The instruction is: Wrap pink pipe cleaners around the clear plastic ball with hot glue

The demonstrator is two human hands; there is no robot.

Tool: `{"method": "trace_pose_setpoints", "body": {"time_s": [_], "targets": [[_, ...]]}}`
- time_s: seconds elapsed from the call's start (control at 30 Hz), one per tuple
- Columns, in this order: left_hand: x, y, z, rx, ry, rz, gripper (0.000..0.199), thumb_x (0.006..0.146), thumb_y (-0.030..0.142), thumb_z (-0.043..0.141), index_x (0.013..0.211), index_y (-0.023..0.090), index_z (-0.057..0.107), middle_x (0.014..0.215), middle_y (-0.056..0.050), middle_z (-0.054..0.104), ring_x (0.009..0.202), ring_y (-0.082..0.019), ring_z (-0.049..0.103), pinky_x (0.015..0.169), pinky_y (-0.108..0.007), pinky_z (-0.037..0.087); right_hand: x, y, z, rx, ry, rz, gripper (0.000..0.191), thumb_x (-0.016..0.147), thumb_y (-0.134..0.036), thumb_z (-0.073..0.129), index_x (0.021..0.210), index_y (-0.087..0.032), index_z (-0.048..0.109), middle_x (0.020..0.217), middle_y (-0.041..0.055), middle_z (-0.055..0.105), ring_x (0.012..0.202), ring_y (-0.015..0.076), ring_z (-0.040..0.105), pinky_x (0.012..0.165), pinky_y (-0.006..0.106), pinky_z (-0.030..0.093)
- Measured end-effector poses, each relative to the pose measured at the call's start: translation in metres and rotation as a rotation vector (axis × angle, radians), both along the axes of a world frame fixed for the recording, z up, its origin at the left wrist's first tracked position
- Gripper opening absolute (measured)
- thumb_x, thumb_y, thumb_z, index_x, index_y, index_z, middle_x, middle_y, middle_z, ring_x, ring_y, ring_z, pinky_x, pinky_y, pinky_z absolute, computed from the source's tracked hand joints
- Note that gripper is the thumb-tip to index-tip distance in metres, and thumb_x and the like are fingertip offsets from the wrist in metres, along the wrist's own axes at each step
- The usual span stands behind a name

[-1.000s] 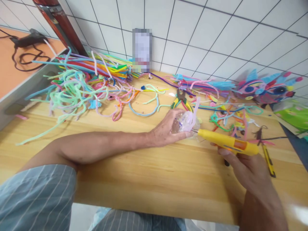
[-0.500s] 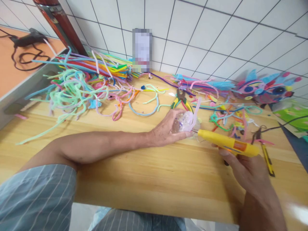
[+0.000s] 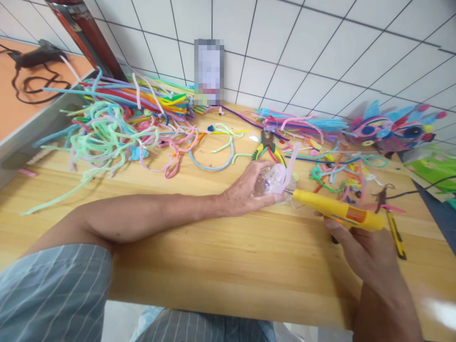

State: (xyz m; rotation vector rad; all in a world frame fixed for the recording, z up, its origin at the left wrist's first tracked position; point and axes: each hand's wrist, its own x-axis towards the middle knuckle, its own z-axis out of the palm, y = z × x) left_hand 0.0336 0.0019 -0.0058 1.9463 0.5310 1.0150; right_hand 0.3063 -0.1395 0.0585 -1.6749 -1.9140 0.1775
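Observation:
My left hand (image 3: 245, 192) is wrapped round a clear, roundish plastic piece (image 3: 264, 183), held just above the wooden table. A pale lilac pipe cleaner (image 3: 291, 164) bends upward from this piece. My right hand (image 3: 359, 249) grips a yellow tool shaped like a glue gun (image 3: 331, 207) by its lower part. The tool's thin metal tip meets or nearly meets the clear piece beside my left thumb; exact contact is too small to tell. Just behind my left hand lie pliers (image 3: 267, 146) with yellow, green and red handles.
Tangled pipe cleaners (image 3: 98, 135) and a long bundle (image 3: 142, 97) cover the back left. A phone (image 3: 209, 72) leans on the tiled wall. At the right are colourful decorated figures (image 3: 388, 130), loose scraps (image 3: 331, 173), a yellow cutter (image 3: 396, 235) and a black cable (image 3: 420, 191).
The view has shifted very slightly. Both hands, the clear piece and the yellow tool keep nearly the same positions.

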Motion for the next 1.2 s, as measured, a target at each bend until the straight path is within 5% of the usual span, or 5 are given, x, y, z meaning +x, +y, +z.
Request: {"method": "trace_pose_setpoints", "body": {"time_s": [0.8, 0.97, 1.2], "targets": [[0.0009, 0.001, -0.0013, -0.007, 0.002, 0.023, 0.077, 0.093, 0.06, 0.074, 0.15, 0.02, 0.041, 0.149, -0.02, 0.055, 0.145, -0.033, 0.056, 0.126, -0.055, 0.047, -0.0023, -0.0005, -0.0007, -0.006, 0.052, -0.054, 0.032, 0.097, -0.054, 0.067, 0.103, -0.025, 0.081, 0.089, 0.0056, 0.083, 0.073, 0.026, 0.078, 0.065, 0.036, 0.064], [0.0007, 0.0003, 0.0009, -0.007, 0.0, 0.015, 0.075, 0.095, 0.061, 0.071, 0.149, 0.02, 0.041, 0.15, -0.02, 0.055, 0.146, -0.033, 0.056, 0.127, -0.054, 0.046, 0.0008, 0.0024, -0.0005, 0.026, 0.055, -0.036, 0.027, 0.096, -0.049, 0.068, 0.098, -0.026, 0.081, 0.092, 0.0055, 0.084, 0.084, 0.0285, 0.08, 0.072, 0.038, 0.065], [-0.0002, 0.0, 0.0014, -0.046, 0.008, 0.003, 0.076, 0.092, 0.058, 0.075, 0.15, 0.022, 0.041, 0.152, -0.019, 0.055, 0.146, -0.034, 0.055, 0.126, -0.056, 0.046, -0.0068, 0.0023, 0.0028, -0.078, 0.136, -0.056, 0.031, 0.095, -0.056, 0.069, 0.096, -0.027, 0.081, 0.092, 0.0065, 0.083, 0.08, 0.0276, 0.079, 0.071, 0.04, 0.066]]}}
